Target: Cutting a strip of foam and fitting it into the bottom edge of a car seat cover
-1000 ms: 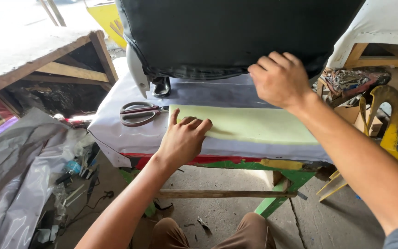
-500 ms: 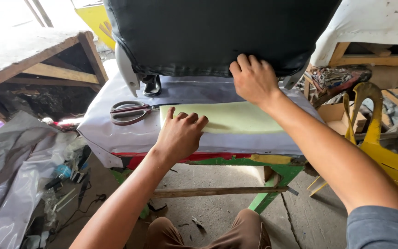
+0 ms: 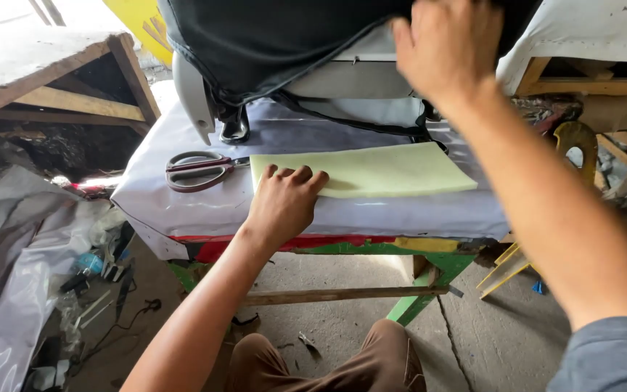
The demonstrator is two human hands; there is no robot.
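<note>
Since half a second ago, right hand [image 3: 448, 45] raised, gripping black cover [image 3: 270, 40] upper frame; left hand [image 3: 284, 199] flat, pinning foam sheet [image 3: 379, 170]. Best lifted slowly, foam kept pressed.

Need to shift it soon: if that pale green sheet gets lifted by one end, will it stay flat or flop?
The sheet looks like thin foam lying flat, so it would likely sag. Probably very light. The left hand presses one end, hinting it slides easily on the smooth table cover.
</note>
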